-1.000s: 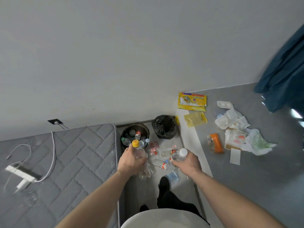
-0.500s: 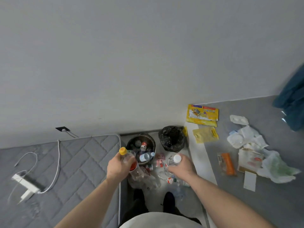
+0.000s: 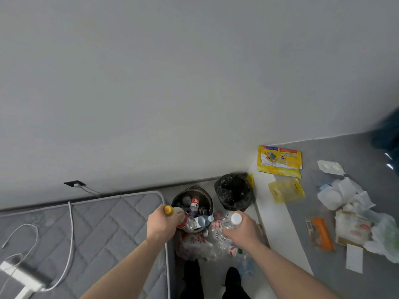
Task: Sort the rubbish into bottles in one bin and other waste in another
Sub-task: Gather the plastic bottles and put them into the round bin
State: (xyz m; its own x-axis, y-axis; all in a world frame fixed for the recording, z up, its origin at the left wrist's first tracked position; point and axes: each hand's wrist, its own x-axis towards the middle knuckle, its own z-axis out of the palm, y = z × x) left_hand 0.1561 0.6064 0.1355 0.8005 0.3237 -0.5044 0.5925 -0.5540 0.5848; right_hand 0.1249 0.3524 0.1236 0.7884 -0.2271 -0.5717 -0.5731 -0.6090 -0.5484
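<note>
1. The left hand [image 3: 163, 223] is clenched around a clear plastic bottle with a yellow cap [image 3: 168, 210]; the cap sticks out above the thumb side and the bottle's body with a red label comes out on the far side of the fist, tilted over the rim of the round dark bin full of bottles [image 3: 206, 196].
2. The right hand [image 3: 241, 231] grasps a clear plastic bottle with a white cap [image 3: 235, 218] around its body, fingers curled, with the cap pointing up and away from the palm. It hangs over the loose heap of crushed clear bottles on the floor [image 3: 207, 244], just in front of the two bins.
3. The bottle bin stands against the wall beside the grey quilted mattress [image 3: 97, 229]. Just to its right is the bin lined with a black plastic bag [image 3: 234, 192].
4. Other waste lies well apart on the grey floor to the right: a yellow printed sachet [image 3: 279, 160], a plain yellow packet [image 3: 286, 190], an orange wrapper [image 3: 321, 233] and a pile of white paper and plastic wrappings [image 3: 349, 199].
5. A white charging cable [image 3: 70, 234] lies on the mattress, running from a wall socket [image 3: 74, 183].
</note>
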